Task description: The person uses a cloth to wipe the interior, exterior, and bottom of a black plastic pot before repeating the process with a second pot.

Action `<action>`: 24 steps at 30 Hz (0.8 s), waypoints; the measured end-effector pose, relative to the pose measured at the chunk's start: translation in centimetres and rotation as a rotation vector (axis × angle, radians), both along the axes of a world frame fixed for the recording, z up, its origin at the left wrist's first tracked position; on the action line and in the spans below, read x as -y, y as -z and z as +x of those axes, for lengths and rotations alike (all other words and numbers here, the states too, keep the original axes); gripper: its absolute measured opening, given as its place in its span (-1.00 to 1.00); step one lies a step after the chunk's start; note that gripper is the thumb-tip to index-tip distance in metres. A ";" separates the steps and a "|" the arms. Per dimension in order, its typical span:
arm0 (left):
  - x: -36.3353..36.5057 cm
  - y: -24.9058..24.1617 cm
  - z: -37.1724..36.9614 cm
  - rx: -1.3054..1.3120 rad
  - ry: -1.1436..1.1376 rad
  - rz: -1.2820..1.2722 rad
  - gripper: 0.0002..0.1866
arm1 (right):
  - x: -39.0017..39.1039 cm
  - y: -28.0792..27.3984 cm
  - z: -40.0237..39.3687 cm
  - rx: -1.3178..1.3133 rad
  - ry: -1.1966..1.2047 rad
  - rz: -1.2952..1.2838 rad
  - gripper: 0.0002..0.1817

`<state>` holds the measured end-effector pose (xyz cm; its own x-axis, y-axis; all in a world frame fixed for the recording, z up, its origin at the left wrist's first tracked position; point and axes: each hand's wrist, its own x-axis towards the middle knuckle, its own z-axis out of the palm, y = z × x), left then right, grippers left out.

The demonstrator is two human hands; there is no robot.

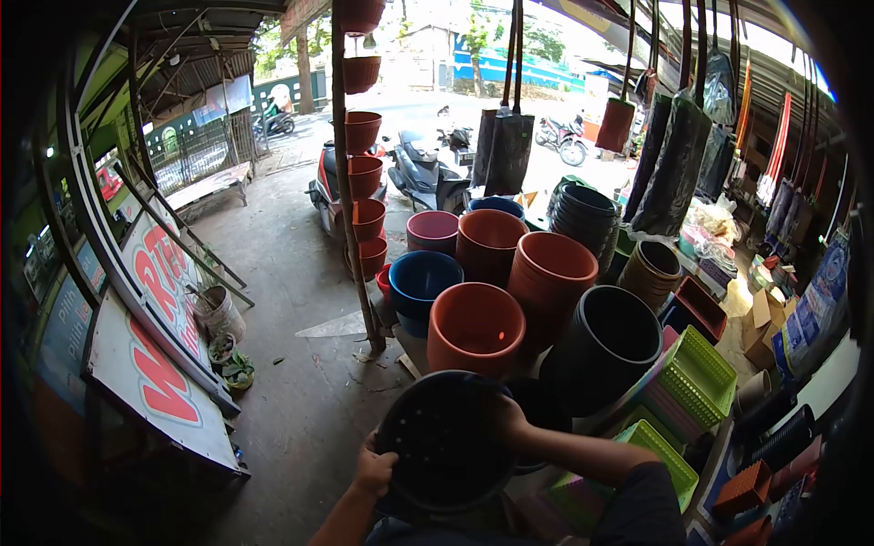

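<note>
A round black plastic pot [446,464] with small holes in its base is tilted so its inside faces me. My left hand [373,467] is closed on its left rim. My right hand [508,420] reaches over the right side into the pot's shadowed inside, and its fingers are too dark to make out. Just beyond stands an orange-brown pot stack [476,332]. Another dark pot [539,409] is partly hidden behind my right forearm, and a large black pot [605,350] stands to its right.
A blue pot [423,282] and more brown pots [553,264] stand ahead. Green baskets [694,373] are stacked at right. A pole with hanging pots [350,182] rises ahead. Sign boards [164,391] lean at left. Motorbikes [423,168] are parked beyond. Black bundles [674,164] hang at upper right.
</note>
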<state>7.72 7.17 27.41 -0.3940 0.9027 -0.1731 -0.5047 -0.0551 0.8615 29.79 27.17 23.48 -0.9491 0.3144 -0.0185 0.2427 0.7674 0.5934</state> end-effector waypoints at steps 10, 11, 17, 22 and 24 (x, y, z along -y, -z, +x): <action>-0.2 4.3 -0.2 -0.036 -0.317 0.107 -0.89 | 15.8 -2.3 -3.3 -0.174 0.390 -1.762 -0.20; 0.1 4.4 0.0 -0.033 -0.321 0.102 -0.89 | 17.0 -5.7 -4.0 -0.240 0.482 -2.034 -0.21; 1.7 5.3 0.4 -0.005 0.023 0.115 -0.32 | 18.2 -4.3 -8.2 -1.030 -0.118 -1.355 -0.20; 2.4 2.6 0.7 -0.009 0.109 0.231 -0.48 | 10.6 -3.6 -8.0 -0.555 -0.032 -0.253 -0.10; 2.5 -1.6 1.2 -0.069 0.102 0.114 -0.51 | 7.9 -5.2 -7.2 -0.715 0.059 -0.299 -0.13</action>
<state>8.96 4.64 29.02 -0.3070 0.9507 -0.0430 -0.4524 -0.1060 0.8855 22.63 19.23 28.65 -0.7439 0.4430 0.5003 0.5344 0.8439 0.0472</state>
